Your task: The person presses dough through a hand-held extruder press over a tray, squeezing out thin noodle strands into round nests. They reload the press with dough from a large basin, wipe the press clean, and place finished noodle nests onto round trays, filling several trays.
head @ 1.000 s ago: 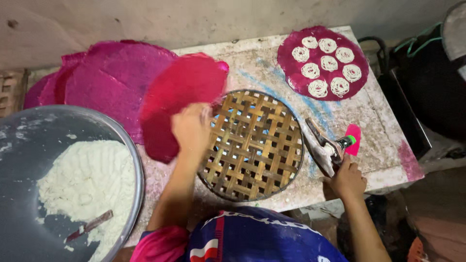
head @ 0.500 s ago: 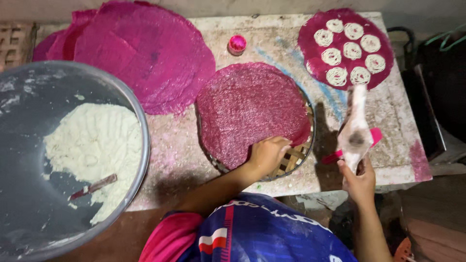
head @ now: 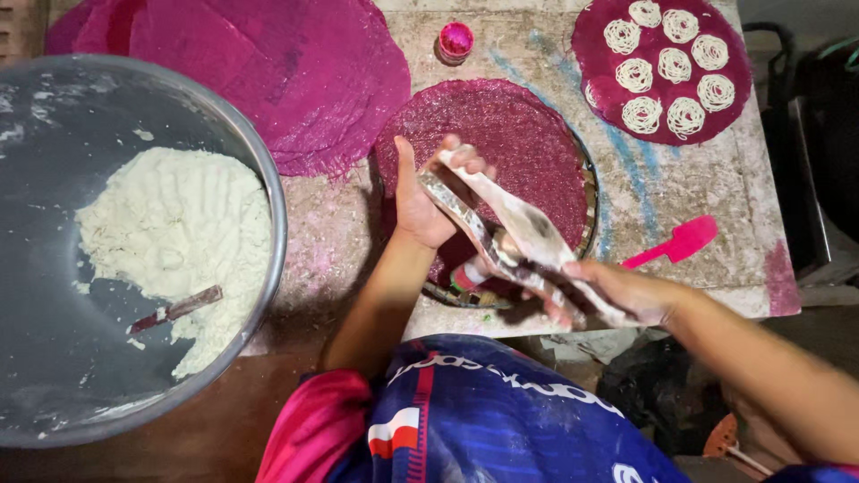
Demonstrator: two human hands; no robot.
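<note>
A dough-smeared metal press (head: 510, 234) with two long handles lies tilted over the near edge of a round pink mesh sheet (head: 519, 143). That sheet covers a woven bamboo tray (head: 588, 234). My left hand (head: 425, 192) grips the press's upper end. My right hand (head: 608, 291) holds its handles at the lower right. A big grey metal basin (head: 54, 376) at the left holds white dough (head: 170, 233) with a small scraper (head: 174, 309) stuck in it.
A stack of pink mesh sheets (head: 268, 63) lies at the back left. Another pink sheet (head: 662, 67) at the back right carries several white noodle coils. A small pink cap (head: 456, 40) and a pink spatula (head: 676, 243) rest on the stained table (head: 716, 197).
The pink sheet came to lie over the bamboo tray. My right hand brought the press from the table's right side over the tray, and my left hand took hold of its upper end.
</note>
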